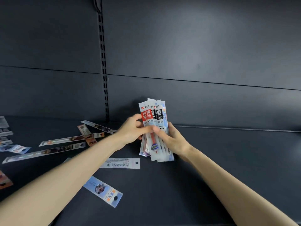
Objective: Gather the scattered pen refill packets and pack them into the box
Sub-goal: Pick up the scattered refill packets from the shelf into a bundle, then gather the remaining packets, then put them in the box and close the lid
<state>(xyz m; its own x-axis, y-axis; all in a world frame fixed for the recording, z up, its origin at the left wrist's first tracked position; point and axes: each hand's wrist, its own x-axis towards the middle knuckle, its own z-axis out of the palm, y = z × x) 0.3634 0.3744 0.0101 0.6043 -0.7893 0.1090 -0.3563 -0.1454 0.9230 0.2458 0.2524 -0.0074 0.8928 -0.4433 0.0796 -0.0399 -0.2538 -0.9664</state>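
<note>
You are mid-gathering: your left hand (132, 128) and right hand (172, 137) both clamp curled fingers round the bundle (154, 131) of packets, held upright above the shelf (211, 160). Loose packets (104, 190) lie left; no box shows, so collect those next.

Bundle of pkts (154, 128) upright btwn L hand (132, 129) & R hand (172, 139), both gripping it, over shelf (211, 160). Loose pkts (71, 139) lie scattered well left of L hand, some crossing. Single pkt (120, 163) flat just nearer than the hands. Another pkt (103, 191) nearer still, by L forearm. Back panel (195, 62) behind hands, slotted upright (104, 62) behind-left.
</note>
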